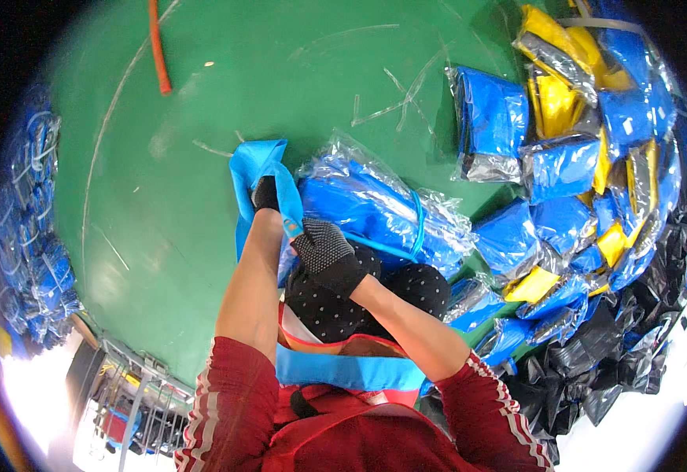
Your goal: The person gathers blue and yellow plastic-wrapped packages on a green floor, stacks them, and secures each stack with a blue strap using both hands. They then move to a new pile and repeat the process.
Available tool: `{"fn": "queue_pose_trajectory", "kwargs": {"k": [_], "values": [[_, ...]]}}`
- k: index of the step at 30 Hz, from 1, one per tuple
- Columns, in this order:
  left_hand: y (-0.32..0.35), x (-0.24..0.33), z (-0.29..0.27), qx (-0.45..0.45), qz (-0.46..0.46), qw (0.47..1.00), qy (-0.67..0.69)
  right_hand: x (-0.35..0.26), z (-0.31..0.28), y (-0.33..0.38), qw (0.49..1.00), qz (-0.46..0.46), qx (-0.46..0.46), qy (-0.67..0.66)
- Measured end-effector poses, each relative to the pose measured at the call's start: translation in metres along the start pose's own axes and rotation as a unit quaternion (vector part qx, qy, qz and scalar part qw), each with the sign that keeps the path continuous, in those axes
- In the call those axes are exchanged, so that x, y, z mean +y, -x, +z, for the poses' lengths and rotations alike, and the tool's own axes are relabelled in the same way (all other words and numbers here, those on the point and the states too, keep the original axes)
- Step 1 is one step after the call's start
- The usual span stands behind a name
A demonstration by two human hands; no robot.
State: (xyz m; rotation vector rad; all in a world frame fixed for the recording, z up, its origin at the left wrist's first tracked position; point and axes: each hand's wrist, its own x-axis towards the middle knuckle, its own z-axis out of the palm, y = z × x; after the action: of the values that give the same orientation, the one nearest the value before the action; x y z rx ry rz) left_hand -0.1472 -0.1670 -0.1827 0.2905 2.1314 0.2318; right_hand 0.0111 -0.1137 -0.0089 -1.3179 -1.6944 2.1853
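My left hand (265,193), in a dark dotted glove, grips the blue strap (258,169) at the left end of a bundle of blue packages in clear plastic (375,208). Just to its right, my gloved right hand (326,252) holds the same strap lower down, against the bundle's near side. The strap runs around the bundle, and a thin blue band (419,224) crosses its right part. The bundle rests on my lap over dark dotted trousers (335,303). Both forearms are bare, with red striped sleeves pushed up.
A heap of blue, yellow and grey bagged packages (579,157) lies on the green floor (280,71) at right, with black plastic bags (634,338) below it. More strapped blue bundles (33,236) sit at far left. An orange hose (158,47) lies at top left.
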Motion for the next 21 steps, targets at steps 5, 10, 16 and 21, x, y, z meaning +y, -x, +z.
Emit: {"fn": "queue_pose_trajectory", "kwargs": {"k": [5,10,16,21], "values": [[-0.053,-0.021,0.016,-0.035,0.112,0.939,-0.322,0.008,-0.044,-0.018,0.999,-0.02,-0.006,-0.046],[0.01,0.001,-0.013,0.008,0.252,0.826,-0.504,0.013,-0.051,-0.01,0.995,-0.016,-0.068,-0.073],[-0.01,-0.021,-0.003,0.021,0.231,0.785,-0.575,0.041,-0.032,-0.028,0.989,-0.094,0.078,-0.088],[-0.095,-0.077,0.031,0.133,0.07,0.981,-0.126,0.006,0.006,0.003,0.973,-0.122,0.145,0.131]]}}
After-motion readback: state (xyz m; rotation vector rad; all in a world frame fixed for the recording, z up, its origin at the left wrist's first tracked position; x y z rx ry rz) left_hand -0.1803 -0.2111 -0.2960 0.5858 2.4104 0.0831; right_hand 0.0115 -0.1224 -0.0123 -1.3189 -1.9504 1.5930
